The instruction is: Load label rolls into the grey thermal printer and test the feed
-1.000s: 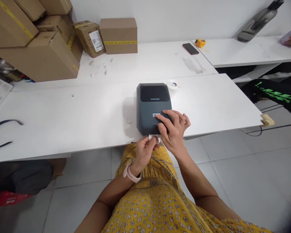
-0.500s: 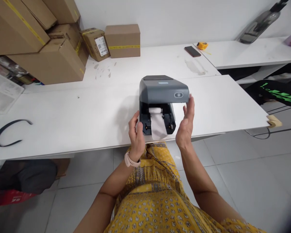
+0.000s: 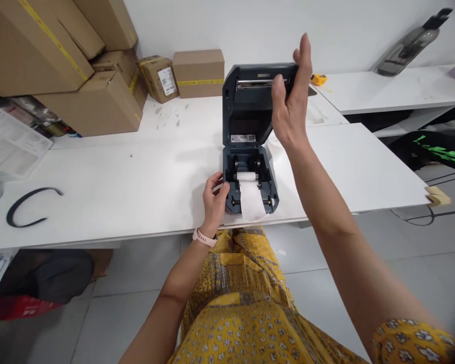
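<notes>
While lid is up, we brace base

Our R hand at lid's R edge: fingers nearly together, thumb apart, nothing clamped; exact contact unclear. Our L hand touches base's L side, thumb & fingers parted. Base sits on table nr front edge, paper strip over its front lip. Prob. lid-opening step; next move calls for steady base, strip undisturbed, we'd say.
</notes>
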Demonstrator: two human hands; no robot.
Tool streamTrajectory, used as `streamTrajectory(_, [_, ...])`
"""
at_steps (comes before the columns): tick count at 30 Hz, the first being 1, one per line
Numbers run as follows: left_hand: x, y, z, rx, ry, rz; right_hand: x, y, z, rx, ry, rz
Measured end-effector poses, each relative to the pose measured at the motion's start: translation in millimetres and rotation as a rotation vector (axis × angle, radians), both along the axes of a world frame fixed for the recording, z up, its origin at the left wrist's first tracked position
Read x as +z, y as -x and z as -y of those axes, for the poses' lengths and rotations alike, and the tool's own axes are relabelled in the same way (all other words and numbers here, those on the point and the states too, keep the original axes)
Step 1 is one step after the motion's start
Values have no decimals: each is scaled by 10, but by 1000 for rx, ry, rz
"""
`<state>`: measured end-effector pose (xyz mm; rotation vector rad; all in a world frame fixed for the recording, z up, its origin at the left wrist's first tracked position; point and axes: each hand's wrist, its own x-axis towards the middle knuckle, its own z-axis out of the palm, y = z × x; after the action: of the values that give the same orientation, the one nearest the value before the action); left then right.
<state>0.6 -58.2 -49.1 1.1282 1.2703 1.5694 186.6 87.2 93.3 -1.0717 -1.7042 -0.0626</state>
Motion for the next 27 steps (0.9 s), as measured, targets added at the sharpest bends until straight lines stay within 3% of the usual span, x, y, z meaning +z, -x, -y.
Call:
streamTrajectory(5, [-6, -4, 1, 5, 7, 0, -134, -207, -515, 125, 98, -17])
streamTrajectory(8, [-5, 1, 2, -1, 8, 8, -305, -349, -566, 197, 152, 8])
streamTrajectory(11, [6, 9, 19, -10, 7, 4, -444, -417, -319, 166, 156, 17])
streamTrajectory(15, [38, 20, -2, -11, 21, -10, -541, -341, 215, 49, 128, -36])
streamTrajectory(17, [53, 24, -85, -1, 30, -40, -586, -261, 422, 82, 161, -3])
streamTrajectory(22, [59, 69, -517, -93, 28, -193, -688, -95, 568, 357, 464, 604])
streamTrajectory(27, [120, 189, -810, -237, 34, -345, -665, -26, 466, 360, 482, 1005])
